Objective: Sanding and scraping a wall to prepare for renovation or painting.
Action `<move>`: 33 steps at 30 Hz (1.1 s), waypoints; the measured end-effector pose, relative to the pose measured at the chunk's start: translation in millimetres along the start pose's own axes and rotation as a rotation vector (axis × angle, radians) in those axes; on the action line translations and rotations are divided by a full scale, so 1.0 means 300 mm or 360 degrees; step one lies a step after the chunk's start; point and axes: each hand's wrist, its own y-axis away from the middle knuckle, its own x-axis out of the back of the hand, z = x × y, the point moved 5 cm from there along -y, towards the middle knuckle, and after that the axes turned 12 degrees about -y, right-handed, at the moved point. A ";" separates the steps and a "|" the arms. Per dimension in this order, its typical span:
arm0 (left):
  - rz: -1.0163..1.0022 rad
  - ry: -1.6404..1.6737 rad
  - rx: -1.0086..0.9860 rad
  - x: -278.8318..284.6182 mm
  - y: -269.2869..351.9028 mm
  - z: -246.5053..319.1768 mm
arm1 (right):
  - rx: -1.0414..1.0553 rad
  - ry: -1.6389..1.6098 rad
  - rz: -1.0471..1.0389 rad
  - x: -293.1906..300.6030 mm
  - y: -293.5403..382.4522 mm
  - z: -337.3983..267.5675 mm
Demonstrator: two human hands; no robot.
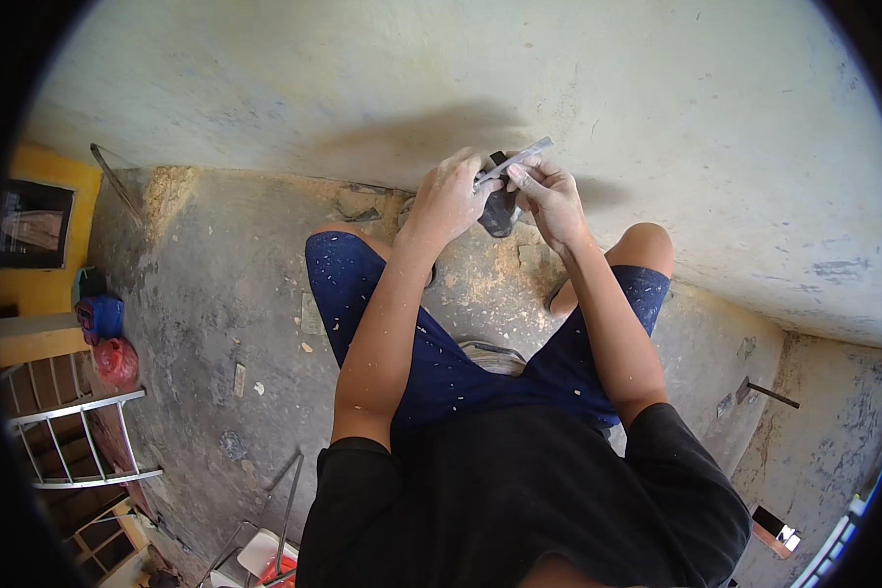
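Note:
Both hands are dusted with pale powder and meet in front of the wall, above the floor between my knees. My left hand grips the lower left end of a narrow grey strip, which looks like a flat blade seen nearly edge-on. Pinched between thumb and fingers, the strip's middle rests in my right hand. Below and behind it a black object shows between the hands, partly covered by fingers. Whether it is joined to the strip, I cannot tell.
A scuffed pale wall rises close ahead. Flakes lie on the worn concrete floor. At left are a metal ladder, a red plastic bag and a blue bag. A white chair stands behind left. I sit on a low seat.

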 end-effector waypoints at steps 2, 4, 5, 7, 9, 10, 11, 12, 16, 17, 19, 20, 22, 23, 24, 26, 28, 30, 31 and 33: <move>-0.0002 0.0004 -0.0004 -0.007 -0.005 -0.001 | 0.0027 0.0092 0.0019 0.022 -0.009 -0.008; -0.0004 0.0007 -0.0003 0.000 -0.006 0.002 | 0.0099 0.0006 0.0022 -0.008 -0.006 -0.020; -0.0126 -0.0146 0.0075 -0.009 -0.006 -0.007 | 0.0173 -0.0078 0.0014 -0.017 -0.004 -0.030; -0.0253 -0.0296 0.0146 -0.001 -0.006 -0.009 | 0.0150 -0.0088 0.0078 0.001 -0.007 -0.039; -0.0188 -0.0196 0.0131 0.017 -0.003 -0.010 | 0.0346 -0.0037 0.0108 0.003 0.001 -0.076; -0.0120 -0.0205 0.0125 0.018 -0.001 -0.023 | 0.0379 0.0251 0.0178 -0.002 0.010 -0.097; -0.0124 -0.0206 0.0125 0.020 0.002 -0.032 | 0.0377 0.0247 0.0180 -0.013 0.014 -0.096; -0.0065 -0.0160 0.0121 0.026 0.000 -0.033 | 0.0506 0.0179 0.0216 -0.020 0.019 -0.108; 0.0247 -0.0306 0.0034 0.049 -0.012 -0.048 | 0.0562 0.0643 0.0432 0.004 0.053 -0.130; 0.0357 -0.0426 -0.0044 0.059 -0.016 -0.048 | 0.0563 0.0641 0.0432 0.002 0.058 -0.130; 0.0430 -0.0366 -0.0070 0.057 -0.021 -0.047 | 0.0380 0.0745 0.0440 -0.022 0.063 -0.123; 0.0418 -0.0149 -0.0011 0.051 -0.029 -0.056 | 0.0374 0.0711 0.0397 -0.028 0.057 -0.112; 0.0409 0.0064 0.0046 0.028 -0.035 -0.073 | 0.0245 0.0591 0.0339 -0.049 0.057 -0.100; 0.0402 0.0160 0.0061 0.015 -0.042 -0.085 | 0.0115 0.0473 0.0276 -0.068 0.048 -0.091; 0.0391 0.0265 0.0069 0.003 -0.051 -0.080 | 0.0136 0.0358 0.0243 -0.067 0.040 -0.065; 0.0297 0.0413 0.0147 -0.007 -0.062 -0.074 | 0.0116 0.0368 0.0239 -0.055 0.042 -0.053; 0.0148 0.0605 0.0290 -0.021 -0.055 -0.090 | 0.0005 0.0354 0.0225 -0.101 0.068 -0.068; 0.0144 0.0656 0.0363 -0.038 -0.040 -0.083 | 0.0140 0.0313 0.0215 -0.053 0.055 -0.019; 0.0132 0.0675 0.0407 -0.028 -0.027 -0.091 | 0.0095 0.0335 0.0210 -0.059 0.061 -0.009; 0.0305 0.0681 0.0196 0.011 -0.012 -0.050 | 0.0141 0.0361 0.0199 -0.072 0.070 0.004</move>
